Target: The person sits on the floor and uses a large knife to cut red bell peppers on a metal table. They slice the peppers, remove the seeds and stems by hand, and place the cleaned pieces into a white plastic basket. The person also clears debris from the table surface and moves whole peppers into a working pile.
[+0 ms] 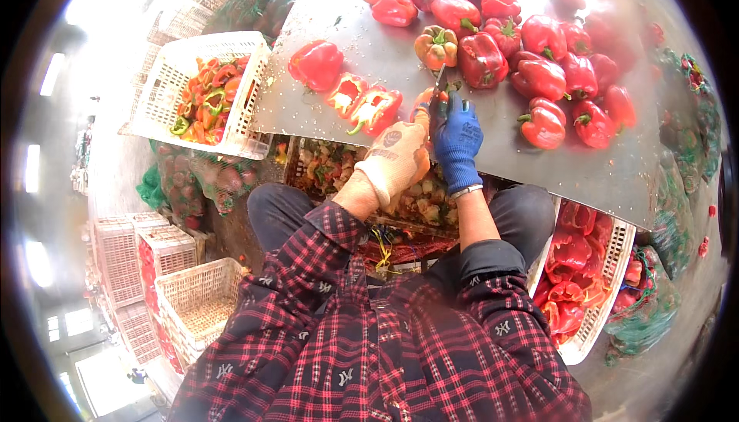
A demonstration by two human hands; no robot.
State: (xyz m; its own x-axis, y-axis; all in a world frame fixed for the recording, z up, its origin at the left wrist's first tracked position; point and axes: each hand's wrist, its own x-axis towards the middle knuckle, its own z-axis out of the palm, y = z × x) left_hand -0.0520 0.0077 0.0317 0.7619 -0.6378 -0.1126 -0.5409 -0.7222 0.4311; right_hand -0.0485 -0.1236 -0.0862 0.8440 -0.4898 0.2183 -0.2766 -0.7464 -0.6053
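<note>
Close together at the table's near edge are my left hand (399,147), in a cream glove with an orange palm, and my right hand (460,139), in a blue glove. A knife (440,80) points away from me between them; which hand grips its handle is hidden. An orange-red surface, perhaps pepper, shows at my left fingertips. A green stem piece (454,85) lies by my right fingertips. Beyond is an orange-green bell pepper (436,46) beside a dark red one (482,61). Left of my hands lie an opened pepper half (376,110), another cut piece (346,94) and a whole pepper (316,65).
Many red peppers (540,75) cover the metal table's (606,185) far and right parts. A white crate (258,75) of pepper scraps stands left; another crate (618,275) holds red pieces at right. Trimmings (430,205) fill a container below. Net bags (222,182) and stacked crates (118,260) stand around.
</note>
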